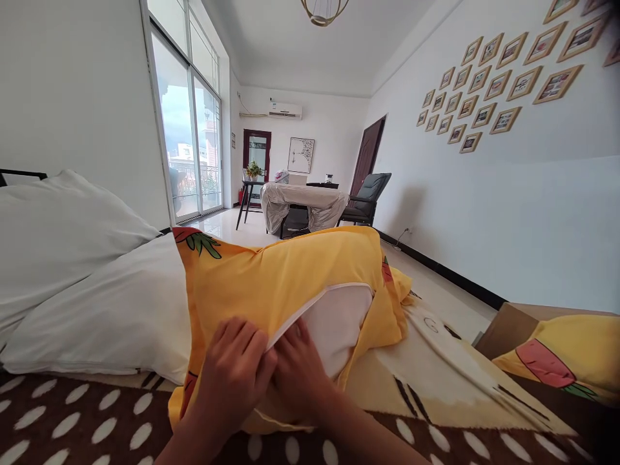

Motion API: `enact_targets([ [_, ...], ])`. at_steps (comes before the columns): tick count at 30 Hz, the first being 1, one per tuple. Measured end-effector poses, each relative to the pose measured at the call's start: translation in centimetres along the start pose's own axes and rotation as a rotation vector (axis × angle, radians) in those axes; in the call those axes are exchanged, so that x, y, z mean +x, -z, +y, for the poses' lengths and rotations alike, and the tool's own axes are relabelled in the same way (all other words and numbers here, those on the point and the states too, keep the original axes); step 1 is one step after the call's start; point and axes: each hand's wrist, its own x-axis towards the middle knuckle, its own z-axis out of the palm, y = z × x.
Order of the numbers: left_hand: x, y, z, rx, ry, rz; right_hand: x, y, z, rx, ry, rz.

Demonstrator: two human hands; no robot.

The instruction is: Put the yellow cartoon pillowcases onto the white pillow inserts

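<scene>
A yellow pillowcase [295, 258] with carrot prints and an orange edge lies in front of me, its zippered opening gaping toward me. Inside shows a white pillow [339, 323], partly covered by the case. My left hand [237, 361] is closed on the edge of the pillowcase opening, fingers curled over the fabric. My right hand [298, 361] reaches into the opening beside it, against the white pillow; its fingertips are partly hidden under the flap, so what they grip cannot be made out.
Two white pillows [97, 310] are stacked at left. A brown blanket with white dots [68, 413] and a cream patterned part lies underneath. At right, a cardboard box [508, 316] holds another yellow carrot-print pillow [581, 355]. A covered table [305, 194] and a dark chair [368, 194] stand farther back.
</scene>
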Motion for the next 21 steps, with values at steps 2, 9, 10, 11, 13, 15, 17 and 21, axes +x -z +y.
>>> enact_targets([
  [2, -0.2, 0.1, 0.0, -0.068, -0.006, 0.003, -1.5, 1.1, 0.0, 0.002, 0.023, 0.03],
  [9, 2.6, -2.0, -1.3, 0.012, -0.007, -0.129, -3.0, 3.8, 4.5, -0.14, -0.088, -0.008],
  [10, 4.1, -2.6, -2.2, 0.096, 0.041, -0.239, -3.0, 3.7, 5.2, -0.15, -0.07, -0.038],
  [11, 5.7, -3.4, -3.2, 0.179, 0.13, -0.373, -2.8, 3.5, 5.7, -0.15, -0.05, -0.079],
  [13, 8.5, -5.2, -5.1, 0.204, 0.252, -0.553, -2.4, 2.9, 6.4, -0.117, -0.038, -0.189],
  [15, 10.2, -7.0, -6.4, 0.192, 0.304, -0.626, -1.5, 2.0, 6.8, -0.061, -0.069, -0.29],
  [17, 10.5, -8.5, -6.7, 0.184, 0.332, -0.652, -0.1, 0.9, 7.0, -0.031, -0.148, -0.334],
  [21, 9.2, -9.4, -5.3, 0.17, 0.31, -0.674, 3.1, -2.0, 6.8, -0.079, -0.364, -0.278],
])
